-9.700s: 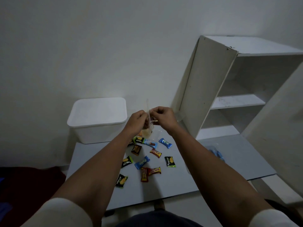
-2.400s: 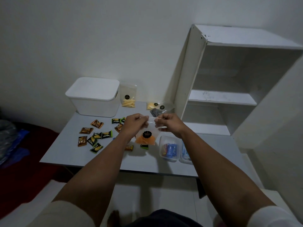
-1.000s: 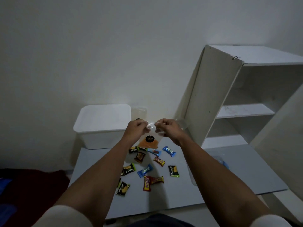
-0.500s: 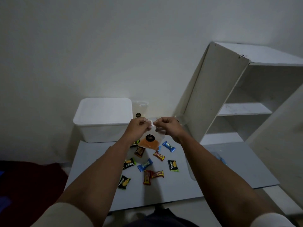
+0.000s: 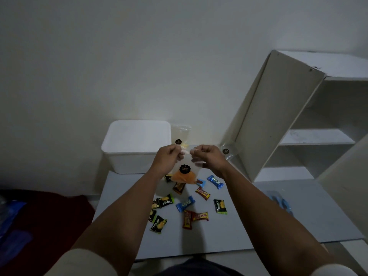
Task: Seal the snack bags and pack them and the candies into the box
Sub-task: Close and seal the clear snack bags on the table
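We see the lidded white box (image 5: 137, 144) at the table's (image 5: 249, 226) rear left. Our left hand (image 5: 169, 158) and right hand (image 5: 207, 158) pinch the top edge of a clear snack bag (image 5: 184, 174) above scattered candies (image 5: 185, 204). White shelf unit (image 5: 298, 126) stands rightmost.

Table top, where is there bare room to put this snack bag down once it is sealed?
The table is bare along its left side, between the white box and the near edge, and on the right between the candies and the blue packets. The middle, below the snack bag, is crowded.
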Motion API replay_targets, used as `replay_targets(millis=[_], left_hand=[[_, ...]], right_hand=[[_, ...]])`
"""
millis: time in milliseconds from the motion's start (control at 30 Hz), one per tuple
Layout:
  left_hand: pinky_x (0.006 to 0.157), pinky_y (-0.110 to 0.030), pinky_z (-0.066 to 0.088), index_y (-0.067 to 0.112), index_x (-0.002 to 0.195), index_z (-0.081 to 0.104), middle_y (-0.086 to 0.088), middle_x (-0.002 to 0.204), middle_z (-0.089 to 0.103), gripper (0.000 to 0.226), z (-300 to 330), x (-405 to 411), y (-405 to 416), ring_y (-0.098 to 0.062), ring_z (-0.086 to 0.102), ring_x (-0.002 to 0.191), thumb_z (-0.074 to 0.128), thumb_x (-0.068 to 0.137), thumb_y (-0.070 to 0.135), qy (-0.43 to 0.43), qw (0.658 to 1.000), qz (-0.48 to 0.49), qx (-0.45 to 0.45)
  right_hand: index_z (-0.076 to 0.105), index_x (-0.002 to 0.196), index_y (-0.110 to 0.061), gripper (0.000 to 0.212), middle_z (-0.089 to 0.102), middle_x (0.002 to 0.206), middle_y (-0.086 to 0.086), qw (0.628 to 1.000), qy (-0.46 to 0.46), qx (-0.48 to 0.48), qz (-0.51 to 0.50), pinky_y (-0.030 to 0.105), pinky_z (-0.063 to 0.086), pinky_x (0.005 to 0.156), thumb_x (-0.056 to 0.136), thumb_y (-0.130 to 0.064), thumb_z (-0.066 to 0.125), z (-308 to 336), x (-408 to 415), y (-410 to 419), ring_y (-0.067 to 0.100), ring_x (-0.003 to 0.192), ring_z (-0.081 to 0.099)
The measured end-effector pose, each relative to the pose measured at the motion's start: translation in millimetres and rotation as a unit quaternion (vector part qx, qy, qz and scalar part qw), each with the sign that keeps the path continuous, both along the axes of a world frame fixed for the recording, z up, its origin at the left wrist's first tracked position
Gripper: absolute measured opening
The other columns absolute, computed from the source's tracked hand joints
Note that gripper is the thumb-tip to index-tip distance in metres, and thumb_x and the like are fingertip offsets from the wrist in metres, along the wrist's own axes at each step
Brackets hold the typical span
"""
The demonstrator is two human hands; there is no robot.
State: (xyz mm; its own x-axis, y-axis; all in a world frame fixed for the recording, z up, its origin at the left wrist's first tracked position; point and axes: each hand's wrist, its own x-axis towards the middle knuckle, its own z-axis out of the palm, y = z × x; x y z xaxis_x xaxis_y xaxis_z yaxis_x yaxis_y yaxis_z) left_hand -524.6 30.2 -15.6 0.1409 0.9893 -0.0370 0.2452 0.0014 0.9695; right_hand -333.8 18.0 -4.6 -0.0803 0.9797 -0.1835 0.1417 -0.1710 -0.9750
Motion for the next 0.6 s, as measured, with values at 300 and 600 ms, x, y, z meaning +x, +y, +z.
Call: replay_targets(millis=[300,600], left_hand=[[0.074,-0.026,0.055,0.008,0.092,0.076,-0.007,0.081,0.073,0.018,-3.9,1.8,-0.9,-0.014,0.066,0.073,0.066,0.096,0.023,-0.061,0.997,0.015,-0.042],[0.064,-0.016,0.052,0.009,0.094,0.077,-0.005,0.084,0.077,0.019,-2.6,0.2,-6.3,-0.007,0.068,0.072,0.072,0.092,0.027,-0.067,0.996,0.019,-0.058]], right_hand=[[0.073,0.088,-0.008,0.012,0.073,0.085,0.009,1.000,0.014,-0.001,0.026,0.038,0.057,0.082,0.091,-0.019,0.074,2.7,0.9,-6.0,0.018,0.081,0.071],[0.065,0.084,-0.010,0.014,0.068,0.081,0.004,0.999,0.039,-0.003,-0.001,0.037,0.057,0.085,0.094,-0.020,0.070,-4.1,11.0,-15.4,0.019,0.081,0.068]])
